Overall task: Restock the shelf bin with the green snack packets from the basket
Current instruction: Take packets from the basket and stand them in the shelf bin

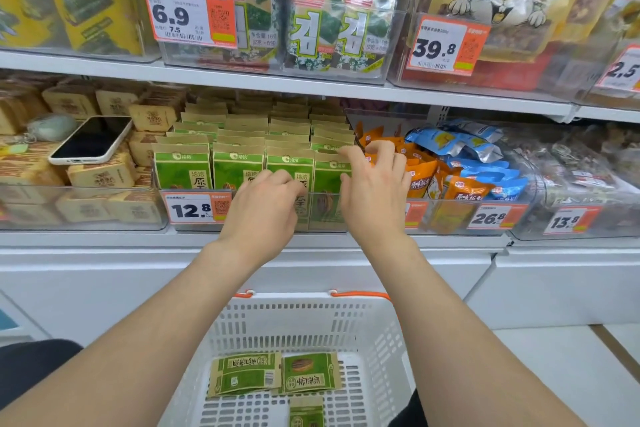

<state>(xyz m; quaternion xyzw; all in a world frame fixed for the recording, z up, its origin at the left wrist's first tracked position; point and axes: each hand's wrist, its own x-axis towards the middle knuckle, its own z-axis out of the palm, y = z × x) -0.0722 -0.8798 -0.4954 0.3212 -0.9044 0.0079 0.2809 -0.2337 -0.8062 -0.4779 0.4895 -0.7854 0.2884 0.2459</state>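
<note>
A clear shelf bin (207, 225) on the middle shelf holds several rows of upright green snack packets (183, 168). My left hand (265, 208) rests against the front packets at the bin's front wall, fingers bent over their tops. My right hand (375, 184) reaches to the rightmost front packet (329, 177), its fingers curled at the packet's top edge. Below, a white plastic basket (311, 319) holds three green packets (246, 373) lying flat on its floor.
A phone (91, 139) lies on brown boxes in the bin to the left. Orange and blue packets (460, 163) fill the bin to the right. Seaweed packs and price tags (188, 12) sit on the shelf above. A white cabinet face runs below the shelf.
</note>
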